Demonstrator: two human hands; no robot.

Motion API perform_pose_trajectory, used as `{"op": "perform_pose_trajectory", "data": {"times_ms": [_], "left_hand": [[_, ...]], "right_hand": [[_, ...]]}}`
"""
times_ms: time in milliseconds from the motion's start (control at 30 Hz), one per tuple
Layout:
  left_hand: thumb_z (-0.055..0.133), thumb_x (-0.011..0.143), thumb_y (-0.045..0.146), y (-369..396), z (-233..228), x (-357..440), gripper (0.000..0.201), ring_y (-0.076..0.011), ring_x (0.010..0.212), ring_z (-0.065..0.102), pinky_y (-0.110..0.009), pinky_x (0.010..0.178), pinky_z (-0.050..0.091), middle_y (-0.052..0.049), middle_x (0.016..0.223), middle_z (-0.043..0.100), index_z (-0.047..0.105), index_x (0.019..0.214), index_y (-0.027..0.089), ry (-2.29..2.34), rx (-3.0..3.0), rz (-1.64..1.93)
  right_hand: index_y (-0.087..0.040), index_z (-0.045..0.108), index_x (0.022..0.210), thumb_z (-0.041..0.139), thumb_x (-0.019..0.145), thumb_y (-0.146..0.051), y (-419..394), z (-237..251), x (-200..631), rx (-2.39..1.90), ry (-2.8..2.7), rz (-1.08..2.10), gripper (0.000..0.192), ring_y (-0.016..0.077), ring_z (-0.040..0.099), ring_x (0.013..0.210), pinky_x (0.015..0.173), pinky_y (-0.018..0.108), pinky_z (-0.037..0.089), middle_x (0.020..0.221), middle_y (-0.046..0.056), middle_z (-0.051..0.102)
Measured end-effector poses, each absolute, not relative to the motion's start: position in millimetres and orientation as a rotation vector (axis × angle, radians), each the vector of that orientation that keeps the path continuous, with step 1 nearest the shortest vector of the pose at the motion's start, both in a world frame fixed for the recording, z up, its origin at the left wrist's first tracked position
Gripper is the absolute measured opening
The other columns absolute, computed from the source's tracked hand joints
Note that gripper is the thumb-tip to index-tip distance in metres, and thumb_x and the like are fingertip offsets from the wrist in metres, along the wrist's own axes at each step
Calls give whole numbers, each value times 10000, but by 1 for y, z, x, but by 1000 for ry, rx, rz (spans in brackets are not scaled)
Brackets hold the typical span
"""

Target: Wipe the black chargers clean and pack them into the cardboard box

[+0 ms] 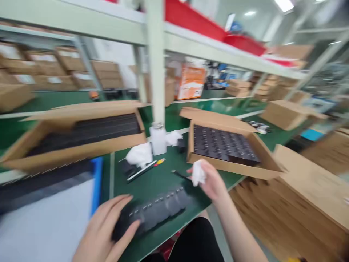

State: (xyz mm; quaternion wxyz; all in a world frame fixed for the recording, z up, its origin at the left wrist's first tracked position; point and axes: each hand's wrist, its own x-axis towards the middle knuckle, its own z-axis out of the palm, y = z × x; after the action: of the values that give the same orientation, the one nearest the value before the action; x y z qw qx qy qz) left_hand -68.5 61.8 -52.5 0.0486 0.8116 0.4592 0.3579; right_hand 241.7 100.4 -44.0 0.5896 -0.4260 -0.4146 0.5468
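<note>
Near the bottom centre of the frame, a dark segmented strip (pixel 162 208) lies slantwise on the green tabletop (pixel 163 178). Its left end sits between the thumb and fingers of the left hand (pixel 105 227), which are spread apart with the thumb at the strip's near side; blur leaves it unclear whether they grip it. Right of centre, the right hand (pixel 212 179) pinches a crumpled white wipe (pixel 198 174), held above the strip's right end and apart from it. A thin black tool (pixel 180 175) points leftward from beside those fingers; whether they touch it, I cannot tell.

Around mid-frame, a white crumpled bundle (pixel 139 154) lies just beside a slim pen (pixel 141 171). Farther right, an open cardboard box (pixel 234 170) holds rows of dark pieces (pixel 218 143); at centre left, another open carton (pixel 120 142) holds dark strips (pixel 109 127). A blue-edged tray (pixel 96 182) fills the lower left.
</note>
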Motion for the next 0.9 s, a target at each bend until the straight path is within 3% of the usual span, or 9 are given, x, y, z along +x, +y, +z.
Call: {"op": "perform_pose_trajectory", "data": {"times_ms": [100,233,367,433,500,633,767,833,900], "left_hand": [[534,950,397,46,-55,-80,315,-244,1106,627,-364,892,576,-58,1221,619,536,1246,292,1550,2371,986],[520,956,383,46,-50,-76,312,-225,1080,645,-344,891,589,-56,1244,610,519,1260,308,1585,2255,997],[536,950,363,47,-44,-73,298,-227,1082,653,-333,861,604,-63,1210,633,533,1240,296,1533,2326,1046],[550,942,347,47,-43,-72,293,-228,1069,660,-331,850,608,-67,1183,645,541,1228,283,1517,2378,1060],[564,933,340,45,-44,-72,301,-232,1058,665,-338,854,607,-72,1171,650,543,1226,273,1520,2401,1072],[565,934,357,50,-38,-76,265,-228,1066,664,-346,870,595,-66,1180,647,573,1184,270,1519,2294,1070],[534,944,403,95,-15,-71,225,-219,1024,655,-382,893,563,-65,1121,647,607,1069,231,1497,2040,1051],[566,921,394,136,-5,-57,267,-238,1084,629,-421,966,522,-79,1157,634,597,1111,209,1463,2046,1049],[663,861,369,181,-1,-37,456,-294,1252,539,-474,1071,444,-138,1305,571,541,1253,170,1449,2074,1031]], "right_hand": [[-210,599,864,720,788,-522,117,-45,243,-1029,-1032,1339,343,133,594,522,465,223,442,669,-3,639],[-184,679,921,765,760,-460,138,-29,236,-1097,-1230,1169,331,153,594,566,514,265,472,734,36,676],[-223,709,988,702,810,-355,187,6,219,-1094,-1409,703,222,218,641,915,855,387,522,999,54,703],[-243,722,1015,646,829,-285,218,21,205,-1046,-1506,527,205,248,583,1132,1052,449,427,1166,56,674],[-252,735,1028,601,824,-222,244,30,190,-994,-1613,447,246,261,530,1236,1136,478,346,1259,56,646],[-244,756,987,565,804,-142,268,25,173,-960,-1747,442,284,275,561,1183,1129,517,350,1195,63,689],[-213,708,1076,570,909,-234,273,6,175,-997,-1667,496,218,253,542,1224,1127,514,352,1245,73,655],[-173,664,1118,584,951,-341,275,-2,177,-1025,-1589,569,250,247,565,1196,1085,515,400,1237,85,637],[-152,637,1135,592,959,-405,277,-7,177,-1029,-1530,674,312,236,598,1136,1025,497,459,1205,85,635]]}}
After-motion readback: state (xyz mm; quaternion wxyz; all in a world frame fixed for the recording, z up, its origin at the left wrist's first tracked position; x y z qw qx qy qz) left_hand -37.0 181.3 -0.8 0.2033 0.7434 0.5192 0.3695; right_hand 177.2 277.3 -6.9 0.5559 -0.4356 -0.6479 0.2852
